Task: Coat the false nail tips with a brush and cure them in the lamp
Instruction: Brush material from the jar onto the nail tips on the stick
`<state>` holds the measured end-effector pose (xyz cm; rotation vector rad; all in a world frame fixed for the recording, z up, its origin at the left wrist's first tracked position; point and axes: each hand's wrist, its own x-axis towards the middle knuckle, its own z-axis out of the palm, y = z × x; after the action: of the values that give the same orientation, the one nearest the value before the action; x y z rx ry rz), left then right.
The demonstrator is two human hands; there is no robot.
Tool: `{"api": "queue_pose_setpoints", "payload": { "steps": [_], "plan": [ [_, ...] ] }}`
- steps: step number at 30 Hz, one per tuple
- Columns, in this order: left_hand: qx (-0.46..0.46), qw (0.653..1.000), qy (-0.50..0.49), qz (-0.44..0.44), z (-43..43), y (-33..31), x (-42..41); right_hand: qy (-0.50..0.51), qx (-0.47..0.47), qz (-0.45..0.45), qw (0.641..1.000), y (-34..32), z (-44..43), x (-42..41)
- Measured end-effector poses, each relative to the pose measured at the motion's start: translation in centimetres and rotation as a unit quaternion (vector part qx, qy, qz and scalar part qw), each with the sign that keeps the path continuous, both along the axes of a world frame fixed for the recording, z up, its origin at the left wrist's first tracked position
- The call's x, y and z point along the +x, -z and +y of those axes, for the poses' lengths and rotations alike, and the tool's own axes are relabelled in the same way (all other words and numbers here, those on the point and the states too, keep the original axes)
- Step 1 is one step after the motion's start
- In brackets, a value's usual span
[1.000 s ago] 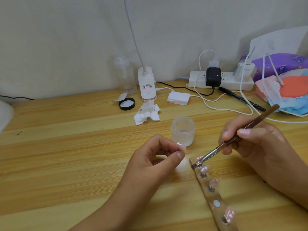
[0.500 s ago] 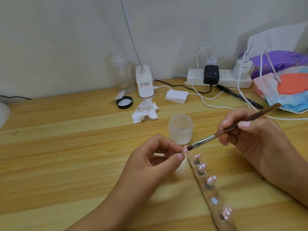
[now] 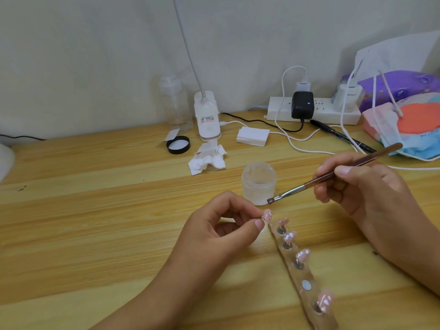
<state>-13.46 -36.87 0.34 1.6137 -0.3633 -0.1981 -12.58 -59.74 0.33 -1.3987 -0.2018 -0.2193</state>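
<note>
The brush [image 3: 333, 175], clamped in the fingers of the right hand [image 3: 366, 189], has lifted from the holder strip [image 3: 302, 275] towards the jar [image 3: 259, 183]. The left hand [image 3: 214, 234] pinches one nail tip [image 3: 267, 214], probably the next to coat.

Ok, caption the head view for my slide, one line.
The left hand pinches a pink nail tip while the right hand holds a brush near an open jar.

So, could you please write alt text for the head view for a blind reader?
Left hand pinches a pink false nail tip; right hand holds a brown-handled brush near it, beside a frosted plastic jar on a wooden table.
</note>
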Motion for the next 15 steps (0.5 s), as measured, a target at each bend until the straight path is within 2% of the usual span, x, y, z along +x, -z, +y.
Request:
{"api": "queue_pose_setpoints", "payload": {
  "steps": [8, 15],
  "plan": [
    [0.011, 1.0, 0.003, -0.002, 0.06, 0.2, 0.05, -0.039, -0.012, -0.024, 0.999, -0.37, 0.42, -0.58],
    [0.022, 1.0, 0.01, -0.007, 0.03, 0.32, 0.09, 0.004, -0.016, -0.022, 1.0, -0.38, 0.39, -0.4]
  ]
}}
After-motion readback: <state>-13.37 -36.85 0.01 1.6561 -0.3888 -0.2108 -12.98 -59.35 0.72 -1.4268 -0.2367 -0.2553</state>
